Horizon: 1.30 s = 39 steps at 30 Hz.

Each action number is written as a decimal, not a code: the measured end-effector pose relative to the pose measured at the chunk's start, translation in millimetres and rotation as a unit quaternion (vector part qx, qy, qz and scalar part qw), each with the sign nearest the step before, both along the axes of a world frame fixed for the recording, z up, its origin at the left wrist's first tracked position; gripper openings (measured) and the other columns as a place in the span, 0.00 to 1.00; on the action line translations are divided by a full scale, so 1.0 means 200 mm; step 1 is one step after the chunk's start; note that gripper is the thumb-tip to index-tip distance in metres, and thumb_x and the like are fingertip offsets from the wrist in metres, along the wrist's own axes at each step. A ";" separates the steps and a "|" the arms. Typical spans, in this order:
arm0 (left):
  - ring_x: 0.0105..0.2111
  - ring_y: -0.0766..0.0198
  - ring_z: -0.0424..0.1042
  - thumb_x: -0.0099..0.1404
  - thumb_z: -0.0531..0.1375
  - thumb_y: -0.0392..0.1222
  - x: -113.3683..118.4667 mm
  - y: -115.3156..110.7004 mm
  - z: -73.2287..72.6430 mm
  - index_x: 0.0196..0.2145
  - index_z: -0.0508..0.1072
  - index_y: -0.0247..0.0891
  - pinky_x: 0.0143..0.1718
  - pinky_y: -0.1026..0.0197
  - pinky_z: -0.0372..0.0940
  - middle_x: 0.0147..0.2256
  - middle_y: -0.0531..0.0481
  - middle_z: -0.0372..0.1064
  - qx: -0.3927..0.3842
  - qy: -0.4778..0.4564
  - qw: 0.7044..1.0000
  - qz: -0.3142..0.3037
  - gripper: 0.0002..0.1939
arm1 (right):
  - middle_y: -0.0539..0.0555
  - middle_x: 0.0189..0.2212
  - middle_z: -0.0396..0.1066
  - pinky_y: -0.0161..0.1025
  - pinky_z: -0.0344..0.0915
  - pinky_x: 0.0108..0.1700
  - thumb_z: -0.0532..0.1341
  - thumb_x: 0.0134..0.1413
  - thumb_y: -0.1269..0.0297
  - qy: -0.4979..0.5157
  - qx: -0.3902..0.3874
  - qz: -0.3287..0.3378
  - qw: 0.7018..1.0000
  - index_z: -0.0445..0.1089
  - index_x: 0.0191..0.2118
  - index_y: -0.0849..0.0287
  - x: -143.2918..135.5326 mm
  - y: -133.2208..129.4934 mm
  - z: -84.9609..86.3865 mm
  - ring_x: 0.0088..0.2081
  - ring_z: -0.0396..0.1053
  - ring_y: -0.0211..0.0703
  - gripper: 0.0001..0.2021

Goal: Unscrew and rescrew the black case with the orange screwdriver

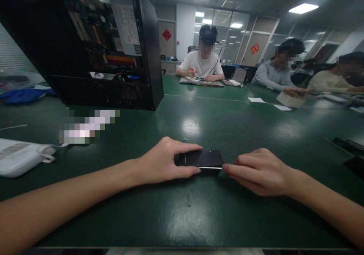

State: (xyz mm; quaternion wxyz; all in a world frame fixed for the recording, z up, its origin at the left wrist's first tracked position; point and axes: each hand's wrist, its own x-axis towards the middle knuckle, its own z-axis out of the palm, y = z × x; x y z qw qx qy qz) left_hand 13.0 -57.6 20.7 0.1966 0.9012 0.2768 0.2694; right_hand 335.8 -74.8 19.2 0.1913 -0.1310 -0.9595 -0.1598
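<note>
A small flat black box (206, 158) with a pale, shiny front edge lies on the green table in front of me. My left hand (162, 162) clasps its left part, the thumb along the near side and the fingers along the far side. At the box's right end, my right hand (263, 171) has its fingers pinched together, the fingertips touching the near right corner. Whether anything small sits in that pinch is hidden. The left end of the box is covered by my left hand.
An open black computer case (153, 58) stands at the back left. Left of me lie a white device with a cord (25, 156), a blurred-out strip (88, 128) and blue cloth-like material (25, 95). Across the green table (227, 217) several people sit working; papers (256, 100) lie there.
</note>
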 end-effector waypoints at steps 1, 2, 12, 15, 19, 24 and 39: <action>0.39 0.58 0.83 0.67 0.69 0.50 0.00 0.00 0.00 0.59 0.78 0.36 0.39 0.63 0.71 0.47 0.44 0.83 0.001 0.001 1.000 0.000 0.26 | 0.48 0.26 0.65 0.41 0.50 0.25 0.60 0.68 0.71 -0.002 0.011 -0.005 1.000 0.67 0.57 0.61 -0.01 -0.01 0.00 0.23 0.58 0.36 0.14; 0.38 0.58 0.83 0.67 0.69 0.49 0.00 0.00 0.00 0.59 0.78 0.36 0.38 0.63 0.71 0.47 0.44 0.83 0.002 0.002 1.000 0.000 0.26 | 0.48 0.26 0.65 0.41 0.50 0.25 0.60 0.68 0.71 -0.002 0.019 -0.011 1.000 0.67 0.56 0.61 -0.03 -0.02 0.00 0.23 0.58 0.36 0.14; 0.42 0.57 0.83 0.65 0.70 0.49 0.00 0.00 -0.01 0.59 0.77 0.33 0.43 0.62 0.72 0.48 0.44 0.83 -0.005 -0.011 1.000 0.001 0.28 | 0.48 0.28 0.67 0.40 0.52 0.23 0.57 0.71 0.69 0.047 0.002 -0.026 0.999 0.69 0.55 0.62 -0.16 -0.06 -0.08 0.24 0.62 0.36 0.11; 0.45 0.57 0.83 0.65 0.71 0.48 0.00 0.00 -0.01 0.59 0.77 0.32 0.47 0.63 0.72 0.50 0.43 0.82 0.002 -0.020 1.000 0.000 0.28 | 0.47 0.28 0.67 0.39 0.52 0.23 0.56 0.72 0.69 0.055 0.001 -0.027 0.998 0.68 0.57 0.62 -0.17 -0.06 -0.08 0.23 0.62 0.36 0.12; 0.48 0.57 0.82 0.65 0.71 0.47 0.00 0.00 -0.01 0.59 0.77 0.33 0.50 0.64 0.72 0.51 0.44 0.81 0.011 -0.029 1.000 0.002 0.28 | 0.47 0.27 0.66 0.38 0.52 0.23 0.54 0.73 0.69 0.044 0.003 -0.024 0.999 0.68 0.59 0.61 -0.17 -0.04 -0.08 0.23 0.62 0.35 0.14; 0.44 0.57 0.83 0.64 0.72 0.48 0.01 -0.01 0.00 0.57 0.79 0.35 0.45 0.62 0.73 0.48 0.47 0.83 -0.014 -0.030 0.999 0.029 0.26 | 0.47 0.28 0.65 0.40 0.51 0.23 0.55 0.73 0.69 0.030 0.005 -0.013 0.999 0.68 0.60 0.61 -0.14 -0.02 -0.07 0.23 0.60 0.35 0.14; 0.34 0.58 0.80 0.76 0.56 0.55 0.00 0.15 -0.01 0.38 0.85 0.36 0.34 0.62 0.68 0.34 0.50 0.83 -0.112 -0.086 0.979 0.144 0.23 | 0.51 0.35 0.74 0.34 0.62 0.33 0.58 0.70 0.72 0.135 -0.056 -0.086 0.985 0.67 0.60 0.62 -0.04 0.01 0.01 0.30 0.69 0.34 0.16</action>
